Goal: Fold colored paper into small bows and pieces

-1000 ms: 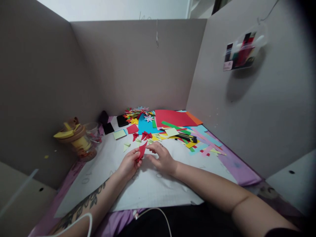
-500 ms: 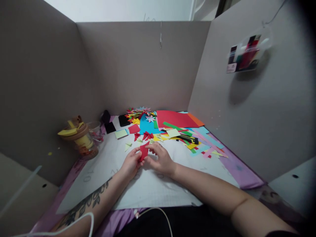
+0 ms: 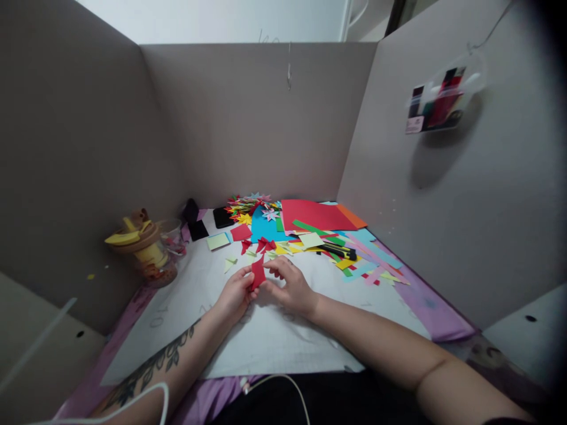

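A small piece of red paper [image 3: 257,275] is held up over the white sheet at the middle of the table. My left hand [image 3: 238,290] pinches its left and lower edge between thumb and fingers. From the other side, my right hand [image 3: 290,285] has curled fingers and thumb at the paper's right edge. The paper's upper corner looks bent to a point; the lower part is partly behind my fingers. Just beyond my hands lie folded red pieces [image 3: 264,244] and pale green folded pieces [image 3: 230,263].
Paper stars [image 3: 250,203] are heaped at the back beside a blue sheet [image 3: 264,224] and large red sheets [image 3: 314,215]. A cutter knife [image 3: 339,251] lies among coloured strips on the right. A lidded cup [image 3: 150,254] stands left. Grey panels enclose the table.
The red paper's top corner has changed shape, now narrowing to a point, while both hands stay at nearly the same place. The view has shifted slightly.
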The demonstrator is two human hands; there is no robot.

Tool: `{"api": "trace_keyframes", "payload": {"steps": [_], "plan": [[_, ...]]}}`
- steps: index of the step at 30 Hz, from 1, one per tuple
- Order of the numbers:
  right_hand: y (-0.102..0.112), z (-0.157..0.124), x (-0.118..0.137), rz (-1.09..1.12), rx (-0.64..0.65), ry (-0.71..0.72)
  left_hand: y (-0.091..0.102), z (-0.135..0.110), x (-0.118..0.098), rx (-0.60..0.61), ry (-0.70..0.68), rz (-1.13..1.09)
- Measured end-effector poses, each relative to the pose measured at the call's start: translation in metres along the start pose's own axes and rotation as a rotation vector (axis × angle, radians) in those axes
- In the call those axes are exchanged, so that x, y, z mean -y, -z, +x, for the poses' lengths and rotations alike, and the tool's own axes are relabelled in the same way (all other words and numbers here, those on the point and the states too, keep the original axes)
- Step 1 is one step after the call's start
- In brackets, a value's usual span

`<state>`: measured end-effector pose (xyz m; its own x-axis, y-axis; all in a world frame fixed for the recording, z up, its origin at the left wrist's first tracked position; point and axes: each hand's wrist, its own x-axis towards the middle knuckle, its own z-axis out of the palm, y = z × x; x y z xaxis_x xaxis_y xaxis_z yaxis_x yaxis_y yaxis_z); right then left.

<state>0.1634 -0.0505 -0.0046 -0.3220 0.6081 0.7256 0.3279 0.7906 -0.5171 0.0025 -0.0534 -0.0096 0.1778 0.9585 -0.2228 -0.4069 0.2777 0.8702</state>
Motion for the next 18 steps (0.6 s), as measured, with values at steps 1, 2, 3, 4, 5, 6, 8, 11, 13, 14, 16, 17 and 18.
{"api": "trace_keyframes", "payload": {"steps": [1,2,3,4,5,6,8,11,13,14,16,17,18], "plan": [[-0.0001,-0.0001,-0.0006,-0.002,0.000,0.001,0.0006,0.0005,0.0005,0.004,0.002,0.001],[-0.0001,-0.0002,-0.0010,-0.002,-0.001,0.002,0.0011,0.0008,0.0009,0.011,0.004,0.001],[-0.0001,-0.0002,-0.0014,-0.001,-0.003,0.002,0.0014,0.0009,0.0011,0.016,0.003,0.001],[-0.0001,-0.0002,-0.0017,0.001,-0.003,0.001,0.0014,0.0007,0.0011,0.020,0.003,0.003],[-0.0001,-0.0001,-0.0020,0.003,-0.003,-0.001,0.0012,0.0004,0.0008,0.022,0.003,0.005],[0.0000,0.0000,-0.0022,0.005,-0.004,-0.004,0.0008,-0.0001,0.0003,0.021,0.003,0.006],[0.0002,0.0002,-0.0024,0.007,-0.007,-0.007,-0.0006,-0.0013,-0.0011,0.014,0.006,0.005],[0.0004,0.0003,-0.0021,0.010,-0.014,-0.008,-0.0030,-0.0026,-0.0031,-0.006,0.017,-0.003],[-0.0002,0.0000,-0.0015,0.014,-0.025,-0.022,-0.0046,-0.0033,-0.0036,-0.017,0.019,-0.004],[-0.0008,-0.0002,-0.0013,0.018,-0.036,-0.040,-0.0053,-0.0036,-0.0034,-0.025,0.013,-0.001],[-0.0026,-0.0006,-0.0015,0.030,-0.062,-0.098,-0.0066,-0.0040,-0.0022,-0.053,-0.018,0.016],[-0.0037,-0.0007,-0.0021,0.036,-0.074,-0.140,-0.0070,-0.0041,-0.0013,-0.068,-0.044,0.032],[-0.0048,-0.0007,-0.0032,0.043,-0.086,-0.190,-0.0072,-0.0041,-0.0001,-0.084,-0.073,0.050]]}}
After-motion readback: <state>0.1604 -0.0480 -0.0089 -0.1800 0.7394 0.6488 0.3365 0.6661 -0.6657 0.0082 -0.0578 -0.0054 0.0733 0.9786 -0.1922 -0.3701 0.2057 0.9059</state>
